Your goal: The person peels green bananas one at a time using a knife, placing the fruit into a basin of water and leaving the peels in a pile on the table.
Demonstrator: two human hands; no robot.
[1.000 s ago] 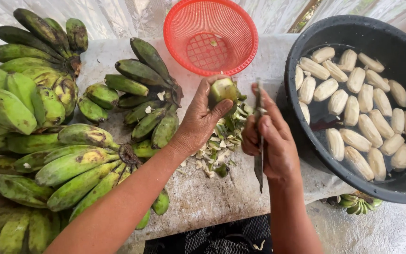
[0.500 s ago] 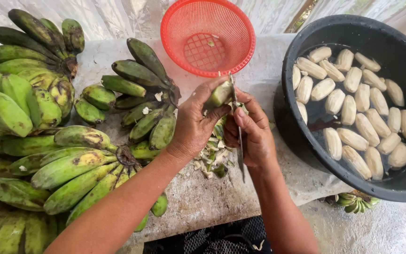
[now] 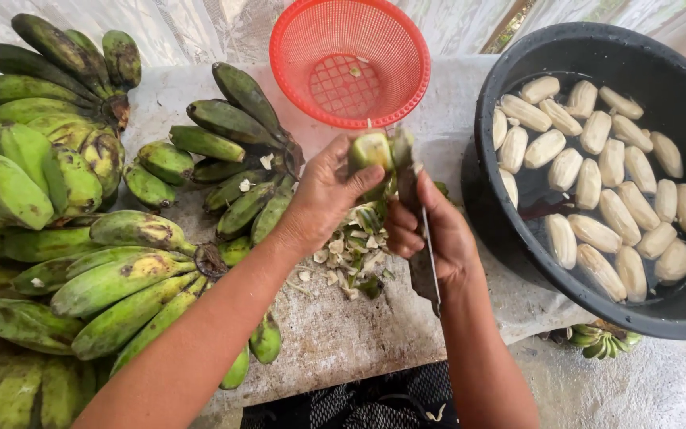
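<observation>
My left hand (image 3: 323,199) grips a short green banana (image 3: 370,150) with its cut end up, held above the table. My right hand (image 3: 430,230) is closed around a knife (image 3: 425,266) whose blade runs down past my wrist; a strip of green peel (image 3: 403,163) hangs between my thumb and the banana. Below both hands lies a heap of peel scraps (image 3: 352,254) on the grey table (image 3: 343,334).
Bunches of green bananas (image 3: 81,206) cover the table's left half. A red plastic basket (image 3: 350,59) stands at the back. A black tub (image 3: 597,171) of water with several peeled pale bananas (image 3: 597,183) sits at the right, overhanging the table edge.
My right hand, apart from the banana a second ago, came onto it with the knife and now pulls a peel strip off its right side. The left hand has tilted the banana's cut end upward.
</observation>
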